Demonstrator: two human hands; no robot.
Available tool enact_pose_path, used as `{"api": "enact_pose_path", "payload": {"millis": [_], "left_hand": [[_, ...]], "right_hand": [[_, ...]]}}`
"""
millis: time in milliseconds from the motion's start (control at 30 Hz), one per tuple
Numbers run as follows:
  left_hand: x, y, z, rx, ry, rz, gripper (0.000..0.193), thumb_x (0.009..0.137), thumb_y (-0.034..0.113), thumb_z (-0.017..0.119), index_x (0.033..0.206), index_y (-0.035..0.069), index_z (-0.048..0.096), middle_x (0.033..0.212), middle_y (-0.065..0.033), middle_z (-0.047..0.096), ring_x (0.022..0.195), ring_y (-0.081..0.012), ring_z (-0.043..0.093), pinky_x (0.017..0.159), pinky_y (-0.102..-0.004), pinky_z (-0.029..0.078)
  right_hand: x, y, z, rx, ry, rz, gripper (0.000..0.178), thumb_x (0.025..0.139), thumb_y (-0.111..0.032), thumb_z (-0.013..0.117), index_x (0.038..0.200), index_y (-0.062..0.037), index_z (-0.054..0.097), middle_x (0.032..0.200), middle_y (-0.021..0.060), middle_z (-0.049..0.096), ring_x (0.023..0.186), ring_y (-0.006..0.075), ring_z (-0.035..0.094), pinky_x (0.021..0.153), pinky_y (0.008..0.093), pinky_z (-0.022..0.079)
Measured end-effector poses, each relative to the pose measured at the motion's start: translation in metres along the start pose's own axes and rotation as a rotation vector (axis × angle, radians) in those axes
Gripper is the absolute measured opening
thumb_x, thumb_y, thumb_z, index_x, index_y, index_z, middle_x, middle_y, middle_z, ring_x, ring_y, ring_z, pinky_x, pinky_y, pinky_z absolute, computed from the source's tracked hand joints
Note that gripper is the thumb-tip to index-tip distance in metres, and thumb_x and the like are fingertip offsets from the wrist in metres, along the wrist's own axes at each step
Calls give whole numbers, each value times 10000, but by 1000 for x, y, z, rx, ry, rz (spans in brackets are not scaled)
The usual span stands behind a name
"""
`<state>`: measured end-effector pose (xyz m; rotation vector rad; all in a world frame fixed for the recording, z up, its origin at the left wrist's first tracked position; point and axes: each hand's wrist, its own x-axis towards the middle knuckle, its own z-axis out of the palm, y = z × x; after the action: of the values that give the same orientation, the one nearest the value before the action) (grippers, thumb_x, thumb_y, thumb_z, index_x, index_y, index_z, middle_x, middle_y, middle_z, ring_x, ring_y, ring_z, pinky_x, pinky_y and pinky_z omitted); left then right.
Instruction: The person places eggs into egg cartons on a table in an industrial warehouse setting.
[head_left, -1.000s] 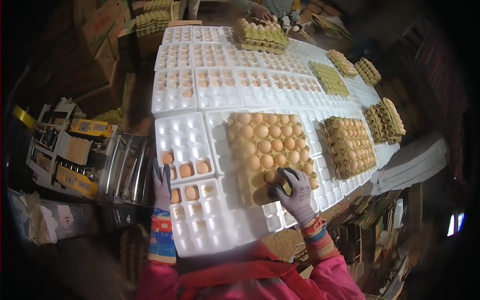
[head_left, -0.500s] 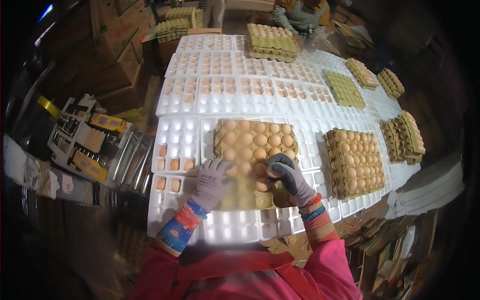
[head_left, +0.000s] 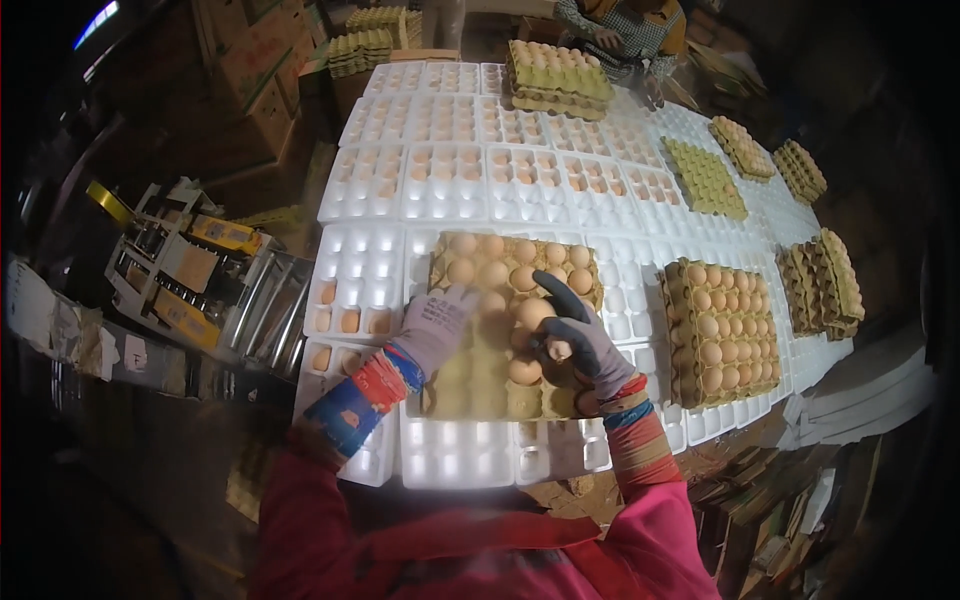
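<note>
A brown pulp egg tray (head_left: pixel 450 385) lies in front of me on white foam trays, with brown eggs (head_left: pixel 580 256) in its far and right cups and bare cups at its near left. My right hand (head_left: pixel 590 345), in a grey glove with dark fingers, is closed around an egg (head_left: pixel 557 348) in the palm. Another egg (head_left: pixel 535 313) sits between its thumb and forefinger. Over the tray's left side is my gloved left hand (head_left: pixel 440 322), its fingertips beside the eggs. A hazy patch blurs those fingertips, so what they hold, if anything, is unclear.
White foam trays (head_left: pixel 362 262), some holding eggs, cover the table. Stacked pulp trays of eggs stand at the right (head_left: pixel 722 335) and far middle (head_left: pixel 558 80). A green-yellow pulp tray (head_left: pixel 705 176) lies farther right. Left is a roller machine (head_left: pixel 190 270); across the table, another person (head_left: pixel 625 40).
My right hand has turned and now shows two eggs in its grip, where one showed before. My left hand has moved up and slightly right over the tray. The view has shifted slightly.
</note>
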<state>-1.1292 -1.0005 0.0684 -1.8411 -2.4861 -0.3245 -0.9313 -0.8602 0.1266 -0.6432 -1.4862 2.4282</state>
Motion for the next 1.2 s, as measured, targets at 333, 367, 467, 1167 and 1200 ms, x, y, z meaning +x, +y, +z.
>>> {"api": "enact_pose_path", "payload": {"millis": [333, 367, 467, 1167, 1200], "left_hand": [[21, -66, 10, -1613, 35, -246, 439, 885, 194, 631, 1294, 49, 565, 1198, -96, 609, 968, -203, 645, 731, -296, 561], [34, -57, 0, -1132, 74, -147, 445, 867, 238, 657, 1276, 79, 584, 1223, -93, 589, 1022, -220, 632, 778, -311, 558], [55, -21, -24, -146, -52, -160, 516, 697, 336, 796, 1168, 233, 613, 1205, -124, 491, 1085, -322, 553, 881, -467, 491], [-222, -131, -17, -554, 209, -768, 526, 686, 165, 831, 1164, 93, 624, 1169, -120, 596, 1005, -273, 637, 871, -353, 537], [-215, -126, -21, -404, 100, -728, 557, 662, 274, 840, 1160, 138, 631, 1221, -94, 538, 1056, -298, 598, 900, -385, 519]], "right_hand": [[64, 19, 40, -1783, 248, -237, 297, 797, -306, 657, 1043, -140, 669, 1092, 140, 553, 1034, 335, 573, 874, 409, 484], [63, 13, 38, -1647, 271, -196, 306, 799, -316, 657, 1048, -139, 670, 1094, 143, 560, 1029, 334, 577, 869, 404, 487], [51, -19, 16, -1020, 350, -43, 373, 838, -417, 643, 1045, -109, 682, 1105, 131, 598, 1006, 286, 593, 817, 374, 507], [43, 38, 153, -786, -316, 260, 443, 850, -263, 659, 1241, -58, 621, 1070, 150, 664, 938, 251, 663, 793, 343, 536], [49, 46, 170, -1174, -301, 13, 412, 844, -264, 647, 1206, -66, 639, 1012, 138, 669, 902, 259, 668, 778, 360, 540]]}}
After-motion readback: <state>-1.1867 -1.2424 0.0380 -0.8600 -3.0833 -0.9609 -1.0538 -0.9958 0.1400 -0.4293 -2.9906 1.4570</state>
